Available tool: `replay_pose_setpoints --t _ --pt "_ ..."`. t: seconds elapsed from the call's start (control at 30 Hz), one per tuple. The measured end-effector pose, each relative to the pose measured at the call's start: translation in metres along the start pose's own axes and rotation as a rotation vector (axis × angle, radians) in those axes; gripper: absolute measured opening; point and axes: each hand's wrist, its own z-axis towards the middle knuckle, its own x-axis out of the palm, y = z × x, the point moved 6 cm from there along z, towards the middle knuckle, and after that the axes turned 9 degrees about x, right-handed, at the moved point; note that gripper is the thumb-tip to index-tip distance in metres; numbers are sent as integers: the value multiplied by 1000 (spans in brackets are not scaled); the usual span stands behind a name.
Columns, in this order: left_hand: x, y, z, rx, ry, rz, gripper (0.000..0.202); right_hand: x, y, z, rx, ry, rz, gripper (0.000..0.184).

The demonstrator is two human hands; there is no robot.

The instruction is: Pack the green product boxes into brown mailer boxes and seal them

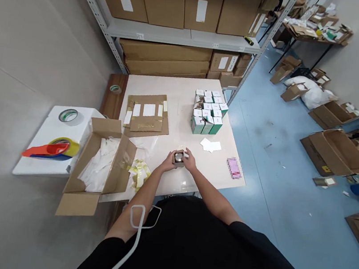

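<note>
At the centre of the frame, we grasp a small box (179,158) with both left hand (169,161) and right hand (190,160), just above the table (181,125); stacked green-and-white cartons (208,112) stand further up.

A stockroom: metal shelving (187,37) stacked with cartons (163,2) (more open boxes (335,151) on the floor).

One head-worn camera looks steeply down from above the table (181,121), shelves (180,36) at twelve o'clock (fairly wide view).
</note>
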Motion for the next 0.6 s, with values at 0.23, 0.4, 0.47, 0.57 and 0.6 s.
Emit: replay_pose_setpoints --t 0.23,0.4,0.47,0.57,0.6 --pt "0 1 5 38 -17 72 89 -17 -8 -1 39 -41 -140 61" --pt "0 5 2 25 -29 50 89 -13 -1 -11 -64 -61 -189 31" --pt "2 5 2 16 -14 34 90 -8 3 -10 -55 -37 -258 27" --pt "2 1 5 -1 3 24 90 1 8 -4 2 -12 -358 32" --pt "2 0 6 -3 2 26 88 3 10 -1 24 -16 -374 31"
